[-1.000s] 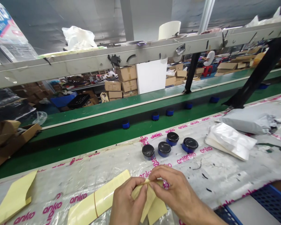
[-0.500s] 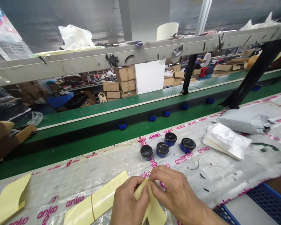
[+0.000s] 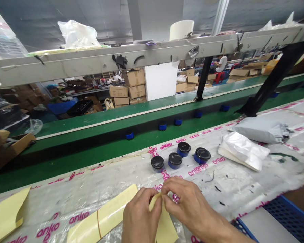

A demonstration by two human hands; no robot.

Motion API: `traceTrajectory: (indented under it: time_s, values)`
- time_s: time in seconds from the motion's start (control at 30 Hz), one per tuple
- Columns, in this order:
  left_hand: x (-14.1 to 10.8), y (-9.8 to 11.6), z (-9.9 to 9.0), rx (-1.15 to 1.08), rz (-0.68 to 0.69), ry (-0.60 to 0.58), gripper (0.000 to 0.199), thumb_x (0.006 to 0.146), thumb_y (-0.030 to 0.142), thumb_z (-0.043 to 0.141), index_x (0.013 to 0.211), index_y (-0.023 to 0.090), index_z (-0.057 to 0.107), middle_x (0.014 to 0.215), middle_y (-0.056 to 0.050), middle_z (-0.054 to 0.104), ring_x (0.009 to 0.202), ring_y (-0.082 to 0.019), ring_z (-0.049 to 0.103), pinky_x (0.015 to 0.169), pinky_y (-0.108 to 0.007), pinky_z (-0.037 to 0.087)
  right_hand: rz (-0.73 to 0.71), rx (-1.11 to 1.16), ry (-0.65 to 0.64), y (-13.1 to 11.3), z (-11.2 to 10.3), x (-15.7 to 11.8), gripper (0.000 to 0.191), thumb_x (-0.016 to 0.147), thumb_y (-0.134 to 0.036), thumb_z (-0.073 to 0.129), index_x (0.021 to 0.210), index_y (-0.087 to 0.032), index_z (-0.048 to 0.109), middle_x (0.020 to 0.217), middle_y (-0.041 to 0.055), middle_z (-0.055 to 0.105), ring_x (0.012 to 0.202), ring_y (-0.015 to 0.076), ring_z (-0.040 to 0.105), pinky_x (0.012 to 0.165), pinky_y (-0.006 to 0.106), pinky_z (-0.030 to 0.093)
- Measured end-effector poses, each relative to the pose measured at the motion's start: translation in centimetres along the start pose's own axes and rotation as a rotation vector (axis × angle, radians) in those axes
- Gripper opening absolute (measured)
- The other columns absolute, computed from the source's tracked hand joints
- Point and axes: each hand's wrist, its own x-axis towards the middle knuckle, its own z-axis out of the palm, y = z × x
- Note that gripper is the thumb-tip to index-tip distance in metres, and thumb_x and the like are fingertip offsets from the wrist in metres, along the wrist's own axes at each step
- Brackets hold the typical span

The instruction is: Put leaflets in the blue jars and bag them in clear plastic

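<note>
Low in the middle of the view, my left hand pinches a pale yellow paper strip between thumb and forefinger. My right hand pinches the same strip at its upper edge, its fingertips touching those of the left. The strip hangs down below both hands, and the pinched part is mostly hidden by my fingers. Left of my hands lies a stack of yellow label sheets with a brown band around it. Several round blue containers with black lids stand just beyond my hands.
A folded yellow sheet lies at far left. White plastic bags and a grey packet rest at right. Beyond the table runs a green conveyor belt with several blue containers on it. A blue crate stands at lower right.
Both hands stay pinched on the yellow strip, with only slight finger movement. The strip's hanging part has shifted a little. The whole view has moved slightly.
</note>
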Motion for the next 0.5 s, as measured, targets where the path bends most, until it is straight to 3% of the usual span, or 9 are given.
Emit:
traceTrajectory:
  time_s: [0.27, 0.4, 0.5]
  values:
    - [0.1, -0.6, 0.9, 0.080, 0.032, -0.010, 0.016, 0.092, 0.030, 0.054, 0.087, 0.028, 0.069, 0.084, 0.001, 0.071, 0.078, -0.019, 0.069, 0.070, -0.029, 0.046, 0.027, 0.091, 0.018, -0.2, 0.1, -0.1, 0.016, 0.078, -0.008, 0.058, 0.081, -0.021, 0.068, 0.085, 0.0018, 0.071, 0.084, 0.0187, 0.065, 0.078, 0.029, 0.049]
    - [0.8, -1.5, -0.3, 0.034, -0.064, 0.035, 0.016, 0.084, 0.038, 0.062, 0.092, 0.030, 0.073, 0.082, 0.001, 0.073, 0.076, -0.022, 0.069, 0.072, -0.030, 0.051, 0.211, 0.314, 0.001, 0.3, -1.4, 0.8, 0.016, 0.077, -0.013, 0.055, 0.075, -0.021, 0.069, 0.082, 0.0017, 0.071, 0.079, 0.0177, 0.065, 0.068, 0.026, 0.049]
    - [1.6, -2.7, -1.9, 0.002, -0.194, 0.063, 0.027, 0.081, 0.046, 0.064, 0.100, 0.029, 0.074, 0.086, -0.002, 0.076, 0.078, -0.025, 0.070, 0.070, -0.030, 0.053, 0.345, 0.451, 0.118, 2.1, -2.7, 1.6, 0.013, 0.077, -0.019, 0.056, 0.070, -0.020, 0.067, 0.086, 0.0027, 0.071, 0.081, 0.0183, 0.064, 0.070, 0.027, 0.050]
